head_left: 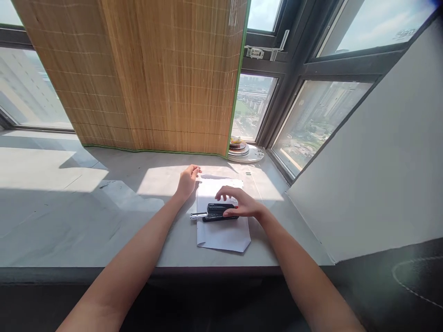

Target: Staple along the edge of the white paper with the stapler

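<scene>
A black stapler point(220, 217) lies across several white paper sheets point(223, 236) on the sill. A narrow silver metal piece point(198, 215) sticks out of its left end. My right hand point(240, 202) is over the stapler's right end, fingers apart and arched beyond it. The thumb overlaps the stapler's near side; whether it presses on it I cannot tell. By the far left corner of the paper is my left hand point(188, 180), its fingers curled together. Anything held between those fingertips is too small or hidden to make out.
A bamboo blind point(166, 78) with a green edge hangs down to the pale sill point(86, 221). Stacked plates point(247, 154) stand in the far right corner, beside the dark window frame point(294, 69). A white wall panel point(374, 161) slants up on the right.
</scene>
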Demonstrator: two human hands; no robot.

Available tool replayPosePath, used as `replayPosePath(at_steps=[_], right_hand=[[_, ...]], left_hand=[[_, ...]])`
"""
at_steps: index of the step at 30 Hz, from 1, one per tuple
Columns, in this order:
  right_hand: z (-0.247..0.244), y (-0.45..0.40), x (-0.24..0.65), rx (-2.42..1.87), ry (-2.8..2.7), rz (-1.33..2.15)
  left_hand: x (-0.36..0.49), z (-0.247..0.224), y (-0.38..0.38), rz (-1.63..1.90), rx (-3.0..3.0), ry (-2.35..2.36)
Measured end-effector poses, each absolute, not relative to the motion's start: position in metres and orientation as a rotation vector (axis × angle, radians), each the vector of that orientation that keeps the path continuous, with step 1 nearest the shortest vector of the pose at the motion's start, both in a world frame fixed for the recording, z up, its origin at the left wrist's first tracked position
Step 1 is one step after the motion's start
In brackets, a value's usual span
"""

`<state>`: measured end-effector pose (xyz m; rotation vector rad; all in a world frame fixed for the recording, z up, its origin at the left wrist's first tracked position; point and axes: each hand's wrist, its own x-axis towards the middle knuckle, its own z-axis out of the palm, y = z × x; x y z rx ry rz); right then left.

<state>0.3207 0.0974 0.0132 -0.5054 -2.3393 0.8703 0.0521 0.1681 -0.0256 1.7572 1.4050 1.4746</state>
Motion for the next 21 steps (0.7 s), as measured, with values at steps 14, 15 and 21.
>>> replayPosePath(at_steps=[14, 15, 21], right_hand=[[0.004, 0.108, 0.331, -0.728, -2.107, 0.448], [0.002, 0.11, 0.332, -0.769, -2.107, 0.396], [-0.008, 0.116, 0.334, -0.871, -2.098, 0.309]], left_hand=[[0.064, -0.006, 0.14, 1.528, 2.187, 1.041], [0.064, -0.005, 0.139, 1.509, 2.239, 1.033], [0.064, 0.0, 0.136, 1.354, 2.514, 0.91]])
